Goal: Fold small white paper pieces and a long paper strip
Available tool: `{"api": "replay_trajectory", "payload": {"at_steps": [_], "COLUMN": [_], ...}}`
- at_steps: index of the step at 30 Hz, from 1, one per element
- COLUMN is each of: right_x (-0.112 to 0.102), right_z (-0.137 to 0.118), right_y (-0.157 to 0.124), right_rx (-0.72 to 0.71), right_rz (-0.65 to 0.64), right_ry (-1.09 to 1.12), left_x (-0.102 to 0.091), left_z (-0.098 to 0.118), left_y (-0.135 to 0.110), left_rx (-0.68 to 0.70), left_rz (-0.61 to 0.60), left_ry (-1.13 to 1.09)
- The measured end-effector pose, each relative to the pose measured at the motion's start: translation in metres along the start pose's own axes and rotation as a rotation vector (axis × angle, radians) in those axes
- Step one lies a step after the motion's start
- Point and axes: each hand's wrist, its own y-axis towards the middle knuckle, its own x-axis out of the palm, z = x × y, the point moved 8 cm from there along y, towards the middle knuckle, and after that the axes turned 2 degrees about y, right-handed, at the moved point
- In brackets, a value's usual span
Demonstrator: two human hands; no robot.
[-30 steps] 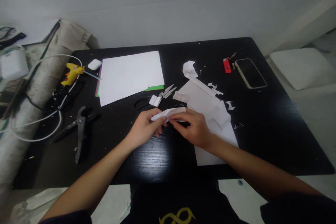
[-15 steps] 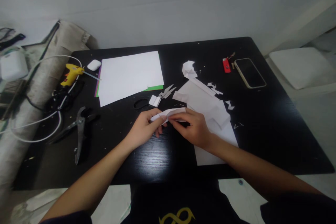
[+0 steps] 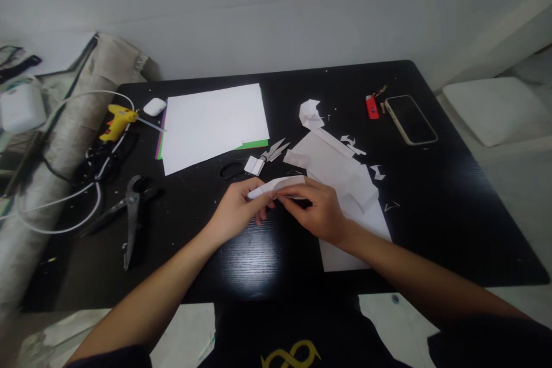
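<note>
A folded white paper piece (image 3: 279, 186) is held just above the black table (image 3: 452, 207), pinched from both sides. My left hand (image 3: 236, 210) grips its left end with closed fingers. My right hand (image 3: 317, 211) pinches its right part, fingers curled around it. Behind the hands lie scissors (image 3: 259, 160) with a small white paper scrap on them. Cut white paper sheets (image 3: 345, 184) lie under and to the right of my right hand.
A stack of white paper over green and purple sheets (image 3: 213, 123) lies at the back left. Pliers (image 3: 129, 210), a yellow glue gun (image 3: 115, 121), cables and an earbud case (image 3: 155, 106) sit to the left. A red lighter (image 3: 371, 107) and phone (image 3: 410, 119) lie back right.
</note>
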Motion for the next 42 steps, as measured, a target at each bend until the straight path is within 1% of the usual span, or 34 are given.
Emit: {"api": "replay_trajectory", "payload": {"at_steps": [9, 11, 13, 16, 19, 22, 25, 31, 36, 42], "right_x": [-0.001, 0.000, 0.002, 0.007, 0.015, 0.021, 0.024, 0.026, 0.028, 0.029], "right_z": [-0.001, 0.001, 0.009, 0.027, 0.040, 0.050, 0.053, 0.050, 0.050, 0.051], "right_y": [0.000, -0.001, -0.003, -0.007, -0.009, -0.010, -0.012, -0.011, -0.012, -0.013], "right_rx": [-0.005, 0.025, 0.127, 0.358, 0.540, 0.687, 0.777, 0.805, 0.824, 0.798], "right_rz": [0.005, 0.008, 0.026, 0.059, 0.049, 0.011, -0.027, -0.038, -0.045, -0.066], "right_ry": [-0.001, 0.033, 0.150, 0.420, 0.619, 0.715, 0.748, 0.824, 0.868, 0.845], "left_x": [-0.001, -0.001, -0.002, -0.003, -0.002, -0.001, 0.002, 0.006, 0.007, 0.007], "left_z": [0.001, 0.001, 0.001, 0.003, 0.004, 0.005, 0.005, 0.003, 0.002, 0.002], "left_y": [-0.001, 0.000, 0.000, 0.001, 0.001, 0.000, 0.001, 0.001, 0.001, 0.001], "left_rx": [0.000, -0.007, -0.009, -0.003, -0.001, 0.004, 0.013, 0.046, 0.050, 0.046], "left_rz": [-0.005, 0.001, 0.008, 0.016, 0.017, 0.001, -0.027, -0.064, -0.073, -0.068], "left_ry": [-0.002, -0.011, -0.029, -0.054, -0.069, -0.071, -0.073, -0.079, -0.071, -0.049]}}
